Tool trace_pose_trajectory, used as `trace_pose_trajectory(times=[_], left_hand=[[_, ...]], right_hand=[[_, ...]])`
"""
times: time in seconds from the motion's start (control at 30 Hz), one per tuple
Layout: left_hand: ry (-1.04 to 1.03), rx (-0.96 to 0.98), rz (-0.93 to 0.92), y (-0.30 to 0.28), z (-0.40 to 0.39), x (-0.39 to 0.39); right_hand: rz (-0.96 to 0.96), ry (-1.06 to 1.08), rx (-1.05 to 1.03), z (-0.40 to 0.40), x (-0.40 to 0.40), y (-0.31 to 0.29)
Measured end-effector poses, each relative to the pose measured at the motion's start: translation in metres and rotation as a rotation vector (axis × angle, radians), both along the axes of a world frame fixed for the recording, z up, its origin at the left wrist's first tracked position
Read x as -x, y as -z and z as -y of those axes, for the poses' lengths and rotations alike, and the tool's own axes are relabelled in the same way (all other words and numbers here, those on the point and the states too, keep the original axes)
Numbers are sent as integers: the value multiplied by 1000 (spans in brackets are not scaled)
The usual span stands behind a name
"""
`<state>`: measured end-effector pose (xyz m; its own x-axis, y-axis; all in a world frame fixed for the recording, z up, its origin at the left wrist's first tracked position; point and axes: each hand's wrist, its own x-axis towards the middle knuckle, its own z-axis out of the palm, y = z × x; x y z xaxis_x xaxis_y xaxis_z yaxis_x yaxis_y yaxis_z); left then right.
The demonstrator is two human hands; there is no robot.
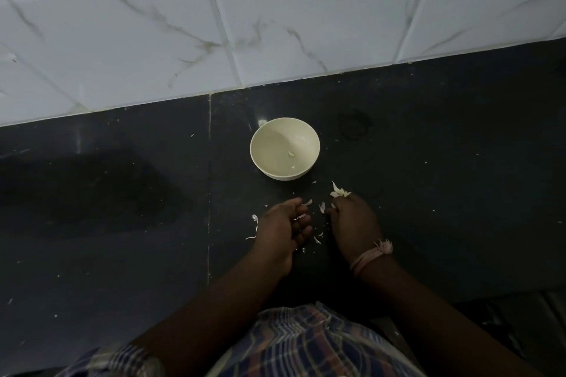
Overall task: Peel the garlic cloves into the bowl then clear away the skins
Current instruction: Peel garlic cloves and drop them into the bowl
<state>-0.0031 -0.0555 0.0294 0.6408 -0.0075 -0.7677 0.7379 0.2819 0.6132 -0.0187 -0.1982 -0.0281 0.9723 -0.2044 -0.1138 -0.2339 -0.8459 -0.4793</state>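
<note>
The bowl (284, 148) holds a few pale bits, seemingly peeled garlic. Just in front of it, the right hand (352, 223) pinches a tuft of skins (339, 191), the left hand (283, 225) cupped open among scattered flakes: clearing seems underway; next, gather the rest.

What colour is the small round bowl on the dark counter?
The small round bowl is a pale cream, seen best in the head view.
</note>
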Motion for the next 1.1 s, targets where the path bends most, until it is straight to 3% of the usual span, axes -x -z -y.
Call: trace_pose_trajectory(times=[0.17, 0.33, 0.47, 0.6, 0.77, 1.1], left_hand=[[19, -19, 36, 8, 7, -1], [160, 38, 87, 13, 8, 11], [115, 59, 165, 11, -11, 13], [92, 21, 226, 10, -25, 13], [93, -44, 302, 8, -32, 14], [147, -182, 495, 1, -39, 12]], right_hand=[[-31, 37, -59, 0, -2, -12], [-5, 238, -683, -16, 10, -31], [-45, 320, -931, -30, 13, -43], [-19, 354, -991, -42, 15, -47], [2, 272, -846, -45, 14, -47], [33, 238, -936, -48, 6, -62]])
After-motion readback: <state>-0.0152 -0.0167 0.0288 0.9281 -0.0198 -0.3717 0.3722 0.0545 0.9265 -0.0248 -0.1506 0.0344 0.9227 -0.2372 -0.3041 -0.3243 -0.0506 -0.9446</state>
